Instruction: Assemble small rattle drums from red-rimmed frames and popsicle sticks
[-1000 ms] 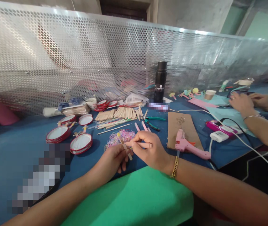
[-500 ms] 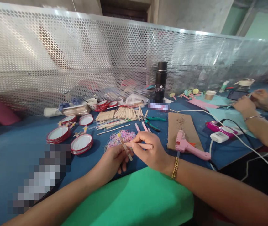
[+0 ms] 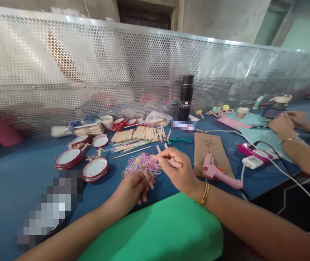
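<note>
The left hand (image 3: 135,185) extends from the lower left above the near edge of the bench (image 3: 35,156), with its fingers directed to the right. Its thumb and fingers grasp a flat wooden stick (image 3: 144,172); the lower fingers are curled. The right hand (image 3: 178,170) enters from the lower right, with a gold bracelet (image 3: 204,194) at the wrist. Its thumb and bent forefinger grip a slim pink pen-like tool (image 3: 175,163).

The wooden stick is located in front of a heap of multicoloured loops (image 3: 130,165). Its long axis is inclined: the yellow-marked end points up and to the left, away from the person, and the plain end points down and to the right. The pink pen-like tool lies nearly crosswise, sloping slightly down to the right. Its left end points toward the wooden stick and is apart from it in this view.

Red-rimmed round trays (image 3: 95,169) with white inner faces are stacked to the left of the heap; small sticks lie at the rims. Behind them stands a white cup (image 3: 107,122); its contents cannot be determined. A black bottle (image 3: 186,98) stands capped. A paper cup (image 3: 242,113) stands at the right, near a co-worker's hands (image 3: 282,125).
</note>
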A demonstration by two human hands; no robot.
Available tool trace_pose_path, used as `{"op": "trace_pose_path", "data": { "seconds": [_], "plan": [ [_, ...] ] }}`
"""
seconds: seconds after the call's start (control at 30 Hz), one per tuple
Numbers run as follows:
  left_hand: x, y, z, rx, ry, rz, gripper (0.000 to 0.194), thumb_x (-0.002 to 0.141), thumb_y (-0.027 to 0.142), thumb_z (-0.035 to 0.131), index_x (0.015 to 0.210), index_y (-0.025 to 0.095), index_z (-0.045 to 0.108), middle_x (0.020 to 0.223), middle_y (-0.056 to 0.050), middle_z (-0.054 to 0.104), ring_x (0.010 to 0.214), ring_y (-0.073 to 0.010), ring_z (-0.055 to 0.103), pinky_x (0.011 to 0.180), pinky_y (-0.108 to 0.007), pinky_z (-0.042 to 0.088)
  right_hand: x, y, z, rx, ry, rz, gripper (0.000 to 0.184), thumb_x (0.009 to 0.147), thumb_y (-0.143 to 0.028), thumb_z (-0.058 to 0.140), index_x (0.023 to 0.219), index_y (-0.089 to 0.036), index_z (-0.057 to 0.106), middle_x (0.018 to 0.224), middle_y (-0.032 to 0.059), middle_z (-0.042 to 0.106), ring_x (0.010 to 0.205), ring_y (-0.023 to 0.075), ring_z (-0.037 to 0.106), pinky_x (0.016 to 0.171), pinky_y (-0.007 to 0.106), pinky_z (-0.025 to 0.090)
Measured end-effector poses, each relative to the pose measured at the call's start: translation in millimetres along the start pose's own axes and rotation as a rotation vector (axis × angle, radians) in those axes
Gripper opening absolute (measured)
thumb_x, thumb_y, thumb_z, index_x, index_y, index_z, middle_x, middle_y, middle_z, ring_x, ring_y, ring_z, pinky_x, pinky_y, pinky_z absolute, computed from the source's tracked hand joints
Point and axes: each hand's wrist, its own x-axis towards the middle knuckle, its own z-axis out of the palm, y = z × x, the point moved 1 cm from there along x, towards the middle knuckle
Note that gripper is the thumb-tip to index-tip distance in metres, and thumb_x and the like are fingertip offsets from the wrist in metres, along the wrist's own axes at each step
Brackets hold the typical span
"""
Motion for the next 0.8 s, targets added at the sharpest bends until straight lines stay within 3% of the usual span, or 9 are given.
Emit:
{"op": "trace_pose_path", "data": {
  "seconds": [0.13,0.27,0.43,0.6,0.8],
  "plan": [
    [-0.3,-1.5,-0.6,-0.022,0.001,0.021,0.040,0.079,0.055,0.056,0.081,0.016,0.059,0.060,0.007,0.048,0.042,-0.0068,0.047,0.036,-0.017,0.036,8.1,7.2,-10.7,0.141,0.045,0.119,0.021,0.091,-0.029,0.058,0.108,-0.022,0.069,0.107,0.0060,0.072,0.097,0.0183,0.067,0.085,0.033,0.052],
    [-2.0,-5.0,-1.2,0.001,0.008,0.056,0.039,0.083,0.055,0.054,0.081,0.017,0.060,0.058,0.007,0.047,0.043,-0.0076,0.046,0.037,-0.018,0.035,9.3,8.0,-27.5,0.159,0.051,0.223,0.022,0.092,-0.031,0.055,0.106,-0.021,0.070,0.103,0.0064,0.073,0.093,0.0186,0.068,0.081,0.033,0.055],
    [-9.8,-4.3,-2.4,0.124,0.026,0.169,0.037,0.093,0.050,0.044,0.087,0.019,0.063,0.059,0.004,0.050,0.047,-0.0102,0.047,0.042,-0.019,0.036,3.5,13.2,-54.0,0.099,0.009,0.210,0.026,0.093,-0.033,0.055,0.112,-0.021,0.067,0.107,0.0073,0.073,0.093,0.0172,0.069,0.082,0.033,0.055],
    [-14.8,-0.7,-5.9,0.226,0.097,0.337,0.033,0.095,0.043,0.045,0.084,0.020,0.066,0.066,0.001,0.055,0.055,-0.0125,0.052,0.052,-0.022,0.041,-5.4,23.3,-72.3,-0.261,-0.123,0.201,0.021,0.092,-0.028,0.055,0.107,-0.023,0.070,0.104,0.0057,0.074,0.094,0.0192,0.069,0.082,0.034,0.051],
    [-10.5,-5.8,-9.8,0.158,0.160,0.349,0.031,0.095,0.042,0.045,0.089,0.020,0.066,0.069,0.002,0.055,0.053,-0.0121,0.052,0.052,-0.023,0.042,-14.7,20.5,-72.6,-0.690,-0.203,0.086,0.013,0.088,-0.020,0.058,0.095,-0.023,0.068,0.083,0.0015,0.073,0.084,0.0188,0.066,0.084,0.034,0.041]
  ]
}}
